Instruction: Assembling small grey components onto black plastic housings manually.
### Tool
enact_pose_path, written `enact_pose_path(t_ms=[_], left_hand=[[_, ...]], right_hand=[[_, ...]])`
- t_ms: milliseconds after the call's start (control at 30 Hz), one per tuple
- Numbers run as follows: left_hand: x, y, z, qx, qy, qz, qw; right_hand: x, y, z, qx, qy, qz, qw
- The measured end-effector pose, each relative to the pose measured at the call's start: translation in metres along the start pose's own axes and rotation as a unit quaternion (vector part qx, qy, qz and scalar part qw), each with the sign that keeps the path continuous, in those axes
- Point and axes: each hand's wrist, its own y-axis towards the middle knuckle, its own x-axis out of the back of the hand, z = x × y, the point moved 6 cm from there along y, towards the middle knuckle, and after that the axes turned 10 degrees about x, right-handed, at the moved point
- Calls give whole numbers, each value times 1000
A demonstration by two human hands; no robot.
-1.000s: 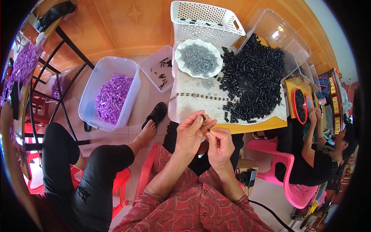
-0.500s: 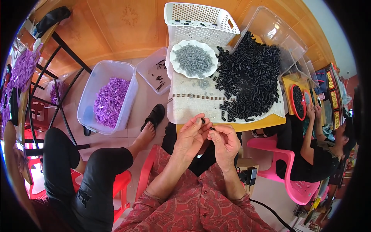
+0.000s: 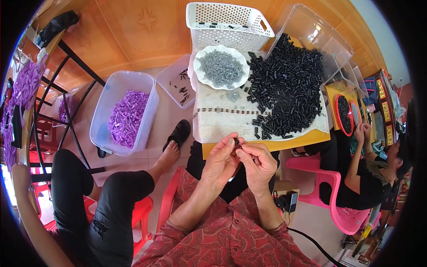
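Observation:
My left hand and my right hand meet just off the table's front edge. Between the left thumb and fingers sits a small black plastic piece. The right thumb and forefinger are pinched against the left fingertips; whatever they grip is hidden. Beyond my hands, a big heap of short black plastic pieces covers the right side of the cloth-covered table. A white scalloped plate holds many tiny clear grey parts, and a few more lie on the cloth in front of it.
Behind the plate stands a white perforated basket; a clear bin leans beside the heap. On the floor, a clear tub holds purple pieces. One person sits at left; another works at right on a pink chair near a red tray.
My right hand has moved left, and its fingertips now touch those of my left hand, where a small gap was before. The person at right has brought their hands together.

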Motion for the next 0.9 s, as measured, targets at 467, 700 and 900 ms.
enact_pose_path(t_ms=[467,700,900], left_hand=[[-5,-2,-2,-28,42,27,998],[-12,-6,-4,-59,73,42,995],[-16,-9,-7,-96,121,46,987]], right_hand=[[0,2,2,-8,-4,-15,1000],[0,5,9,15,-23,-11,1000],[1,5,9,15,-34,-4,999]])
